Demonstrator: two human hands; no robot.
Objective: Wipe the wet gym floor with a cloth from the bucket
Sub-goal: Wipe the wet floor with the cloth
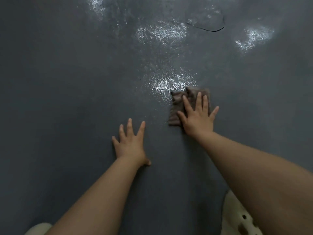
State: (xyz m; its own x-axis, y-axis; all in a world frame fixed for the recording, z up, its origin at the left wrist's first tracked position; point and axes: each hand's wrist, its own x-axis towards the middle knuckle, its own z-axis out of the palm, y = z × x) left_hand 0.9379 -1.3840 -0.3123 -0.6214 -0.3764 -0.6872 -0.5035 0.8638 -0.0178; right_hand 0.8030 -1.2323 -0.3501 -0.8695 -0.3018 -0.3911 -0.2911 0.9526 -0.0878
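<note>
Both hands lie flat: my right hand (197, 116) presses the brown cloth (177, 106) down mid-wipe, my left hand (130, 143) braces on the floor (67, 82); next I'd push forward into the wet patch (167, 82) just beyond my fingertips

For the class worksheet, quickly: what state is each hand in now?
Left hand: open, flat on the floor.
Right hand: open, pressing the cloth.

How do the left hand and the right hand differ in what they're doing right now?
The right hand presses flat on the brown cloth; the left hand rests on the bare grey floor with no cloth under it. The right hand reaches farther forward, at the edge of a shiny wet patch; the left hand sits nearer the body on floor that looks dry. Both are open, fingers spread, palms down.
</note>
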